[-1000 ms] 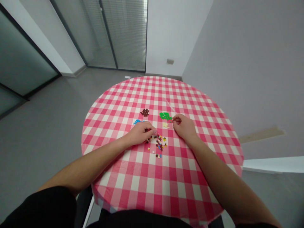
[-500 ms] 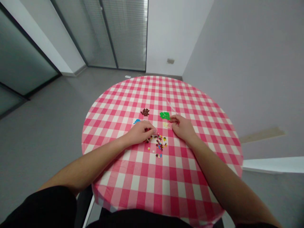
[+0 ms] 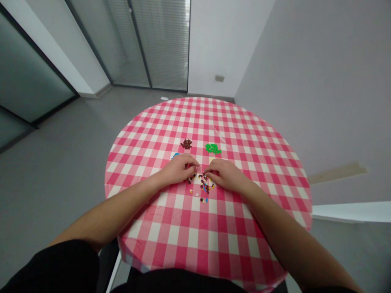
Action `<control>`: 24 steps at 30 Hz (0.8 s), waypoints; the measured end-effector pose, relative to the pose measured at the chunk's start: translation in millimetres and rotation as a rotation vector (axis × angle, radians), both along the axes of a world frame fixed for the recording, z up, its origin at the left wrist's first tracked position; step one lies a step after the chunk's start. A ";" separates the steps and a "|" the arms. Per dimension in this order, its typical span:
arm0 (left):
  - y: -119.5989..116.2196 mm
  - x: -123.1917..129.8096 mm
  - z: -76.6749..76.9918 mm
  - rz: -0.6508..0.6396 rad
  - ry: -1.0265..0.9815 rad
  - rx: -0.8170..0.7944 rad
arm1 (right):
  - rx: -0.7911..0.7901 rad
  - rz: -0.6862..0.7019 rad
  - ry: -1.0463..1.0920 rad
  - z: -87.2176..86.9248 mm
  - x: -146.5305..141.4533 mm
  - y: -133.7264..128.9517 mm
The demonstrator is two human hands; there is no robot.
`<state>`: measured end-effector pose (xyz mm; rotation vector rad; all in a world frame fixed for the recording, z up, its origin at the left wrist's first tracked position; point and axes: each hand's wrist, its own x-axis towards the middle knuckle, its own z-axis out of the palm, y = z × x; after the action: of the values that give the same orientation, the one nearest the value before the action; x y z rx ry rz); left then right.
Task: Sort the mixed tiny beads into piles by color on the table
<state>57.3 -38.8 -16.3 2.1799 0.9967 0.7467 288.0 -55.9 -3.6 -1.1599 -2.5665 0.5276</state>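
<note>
A mixed pile of tiny toy building bricks (image 3: 205,187) in brown, white, yellow, blue and pink lies in front of me. My left hand (image 3: 180,167) rests at the pile's left side, fingers curved, with a gap between thumb and fingertips and nothing visible in it. From the right, my right hand (image 3: 225,174) reaches the pile's upper edge. Its thumb and index finger are close together at the bricks; whatever is between them is too small to make out. Blue bricks (image 3: 175,155) show behind my left hand. Pale yellow bricks (image 3: 211,158) are mostly hidden behind my right.
Beyond my hands lie a heap of dark brown bricks (image 3: 186,144) and a heap of green bricks (image 3: 213,148). All sit on a round table with a pink-and-white checked tablecloth (image 3: 201,114). A grey wall (image 3: 320,101) stands to the right, glass panels (image 3: 161,44) behind.
My right hand has moved left and nearer, from beside the green heap to the mixed pile. The thumb and fingertips of my left hand have parted slightly.
</note>
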 end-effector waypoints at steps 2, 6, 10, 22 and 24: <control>0.3 -1.1 2.4 0.014 -0.004 -0.007 | -0.004 0.032 -0.025 -0.6 -1.9 -1.1; 0.3 -2.0 5.0 0.033 -0.005 -0.027 | -0.022 0.041 -0.019 -1.1 -1.4 -1.9; 0.0 -1.1 3.6 0.012 -0.006 -0.028 | -0.034 0.039 -0.042 -2.3 -0.5 -2.5; -0.3 0.3 2.3 -0.021 0.001 -0.036 | -0.027 0.071 -0.081 -1.5 -2.7 -2.8; -0.2 0.2 1.8 -0.023 0.005 -0.035 | -0.019 0.080 -0.079 -2.1 -3.5 -2.9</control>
<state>57.5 -39.0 -14.4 2.1599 0.9788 0.7087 284.5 -58.8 -5.7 -1.1086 -2.6908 0.5346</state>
